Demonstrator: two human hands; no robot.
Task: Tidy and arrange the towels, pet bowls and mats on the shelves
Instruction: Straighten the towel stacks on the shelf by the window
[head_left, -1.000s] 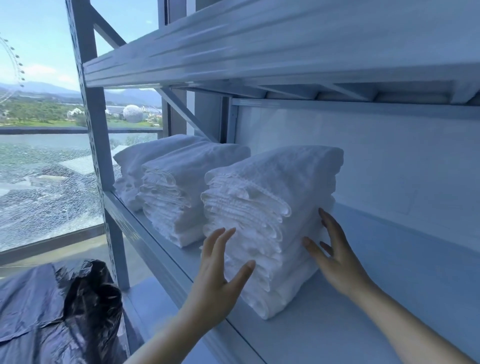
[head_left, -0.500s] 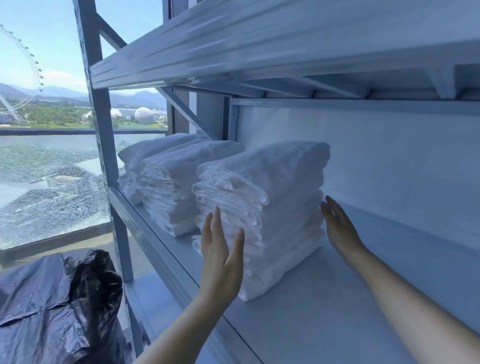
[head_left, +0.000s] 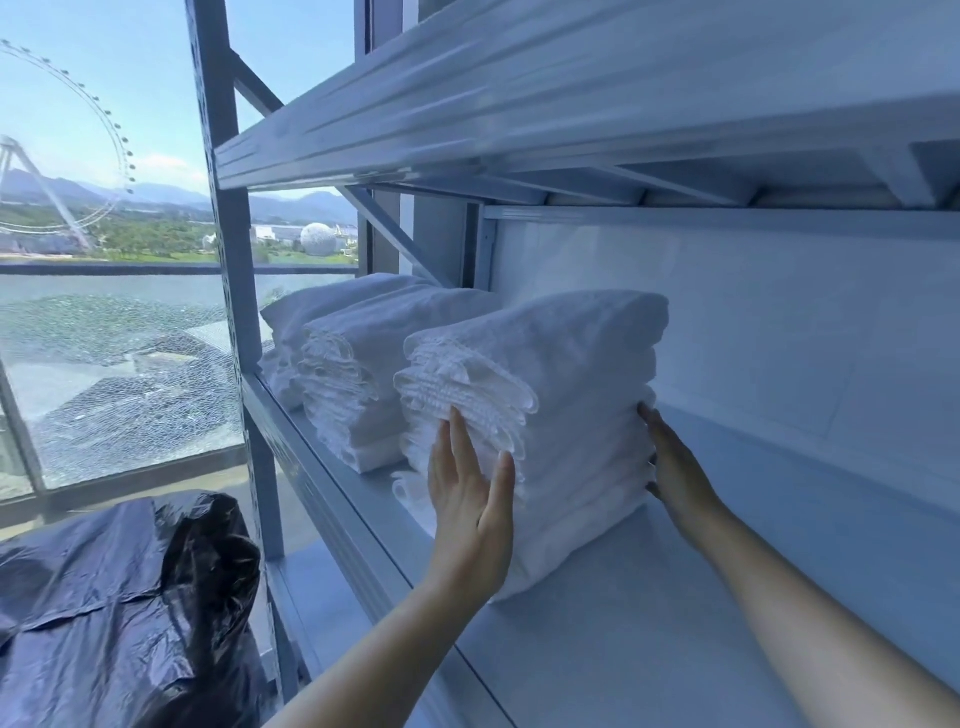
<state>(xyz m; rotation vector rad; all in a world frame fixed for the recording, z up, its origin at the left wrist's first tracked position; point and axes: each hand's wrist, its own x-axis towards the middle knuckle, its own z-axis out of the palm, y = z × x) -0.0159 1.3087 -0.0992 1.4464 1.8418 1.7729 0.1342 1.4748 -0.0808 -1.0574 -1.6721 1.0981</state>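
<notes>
Three stacks of folded white towels stand in a row on the grey metal shelf (head_left: 649, 613). The nearest stack (head_left: 566, 395) is between my hands. My left hand (head_left: 470, 499) lies flat against its front face, fingers apart and pointing up. My right hand (head_left: 675, 467) presses flat against the stack's right side, its fingertips partly buried in the towels. Neither hand grips anything. The middle stack (head_left: 374, 374) and the far stack (head_left: 306, 332) sit to the left, close together. No bowls or mats are in view.
Another shelf (head_left: 519, 98) runs close overhead. The shelf's upright post (head_left: 234, 312) stands at the left, with a cracked window behind it. A black plastic bag (head_left: 130, 613) lies on the floor at the lower left. Bare shelf surface extends to the right of the towels.
Both hands have closed in on the nearest stack and now press its front and right side. The stack has shifted left, closer to the middle stack.
</notes>
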